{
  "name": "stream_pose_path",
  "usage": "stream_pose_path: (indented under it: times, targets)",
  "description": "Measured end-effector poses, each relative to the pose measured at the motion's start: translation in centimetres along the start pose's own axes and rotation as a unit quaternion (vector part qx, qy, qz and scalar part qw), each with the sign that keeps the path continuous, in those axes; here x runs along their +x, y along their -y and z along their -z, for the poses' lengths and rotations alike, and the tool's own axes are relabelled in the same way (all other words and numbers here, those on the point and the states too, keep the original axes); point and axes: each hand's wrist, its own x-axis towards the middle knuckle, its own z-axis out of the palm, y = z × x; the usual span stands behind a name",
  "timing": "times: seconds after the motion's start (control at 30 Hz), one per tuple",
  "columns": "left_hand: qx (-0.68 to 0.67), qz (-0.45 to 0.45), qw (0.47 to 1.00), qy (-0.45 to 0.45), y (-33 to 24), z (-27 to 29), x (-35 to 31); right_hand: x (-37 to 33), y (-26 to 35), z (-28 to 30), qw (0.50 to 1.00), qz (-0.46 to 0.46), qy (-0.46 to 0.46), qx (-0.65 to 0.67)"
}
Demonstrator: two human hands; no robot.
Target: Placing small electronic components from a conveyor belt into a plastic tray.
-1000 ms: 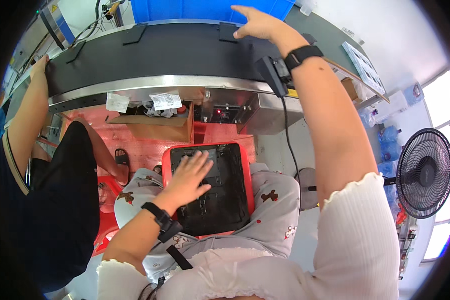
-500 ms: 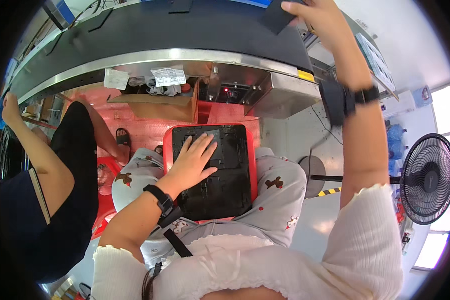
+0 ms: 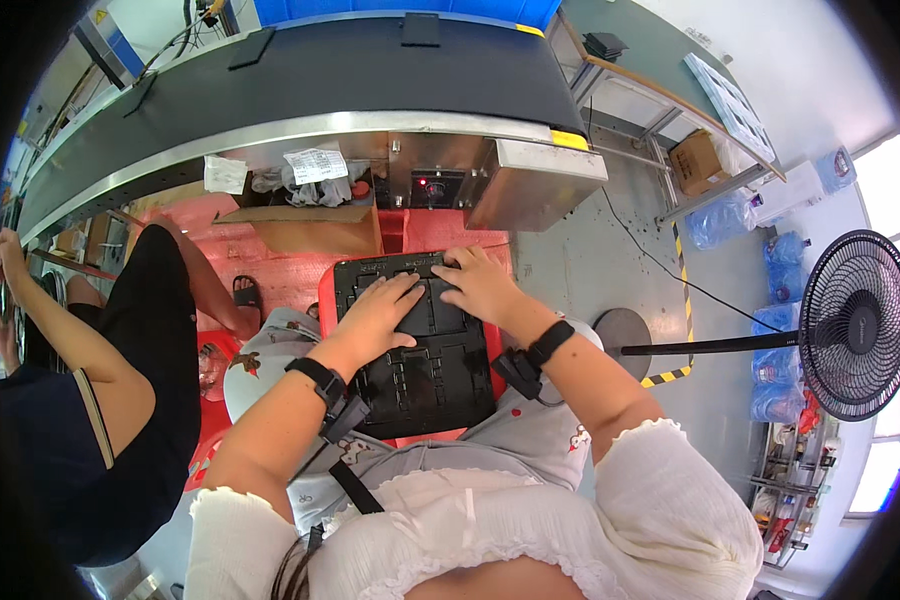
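Black tray (image 3: 420,345) lies flat on the lap, over a red tray (image 3: 326,290) beneath. Judged light, stiff moulded plastic, ribbed and thin; likely flexes, so best taken at opposite rims. Left hand (image 3: 378,312) flat on it, fingers spread, grip apart. Right hand (image 3: 478,285) rests at the far edge, fingers loosely curled, clamping nothing. Versus 0.5 s ago: right hand has come down from the conveyor (image 3: 300,70) onto the tray.

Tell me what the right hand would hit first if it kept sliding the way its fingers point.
The right hand lies on the black tray, fingers aimed toward the person's left. Straight on, it would most likely meet the left hand resting beside it on the same tray.
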Motion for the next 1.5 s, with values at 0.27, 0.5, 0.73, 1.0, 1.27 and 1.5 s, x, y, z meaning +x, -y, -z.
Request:
stream_pose_path:
  times: [0.27,0.5,0.73,1.0,1.27,1.5]
  targets:
    - [-0.034,0.018,0.997,-0.064,0.5,-1.1,-2.0,5.2,6.7,22.0,0.968,0.033,-0.174,0.178]
    - [-0.012,-0.010,0.997,-0.074,-3.5,4.1,-1.1,17.7,-5.7,27.5,0.917,-0.274,-0.288,0.020]
    - [0.029,-0.140,0.928,-0.345,-1.7,23.4,10.7,14.7,-8.4,28.3,0.910,-0.375,-0.160,0.072]
    - [0.009,0.166,0.986,0.001,8.4,29.3,20.4,8.0,-4.1,28.2,0.843,-0.110,-0.195,0.490]
    - [0.166,0.056,0.981,-0.087,5.1,26.0,20.0,-2.1,5.9,9.9,0.843,-0.162,0.124,0.498]
    - [0.165,0.044,0.976,-0.132,-3.0,24.3,17.9,-6.7,8.3,-5.3,0.990,-0.047,0.000,0.134]
